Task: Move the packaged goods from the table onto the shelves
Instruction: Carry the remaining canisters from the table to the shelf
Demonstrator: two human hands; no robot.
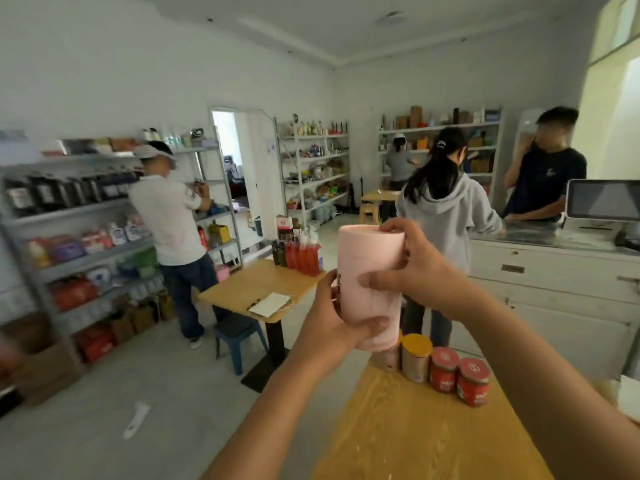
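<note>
- Head view, risks: the pink canister is held upright in the air above the far end of the table, clear of its surface; the left hand curls round the lower part with the thumb across the front, and the right hand grips higher up, fingers over the top rim and thumb across the middle
- A slip would likely drop it onto the yellow-lidded can just below, and that could topple the two red-lidded jars standing close beside it
- The wall looks smooth, so a loose grip could let it slide; if the top is a lid, the right fingers on the rim might lift it off rather than carry the weight; I cannot tell whether it is sealed
- The way to the shelves on the left looks crowded; a person in a white shirt stands against them, a second table and a blue stool lie between, and a white object lies on the floor; any of these could cause a bump or a stumble
- Head view, the thing itself: a tall, pale pink cylinder with a flat top; dark print shows on its left side, partly hidden by the left hand and too blurred to read; no dents visible
</note>
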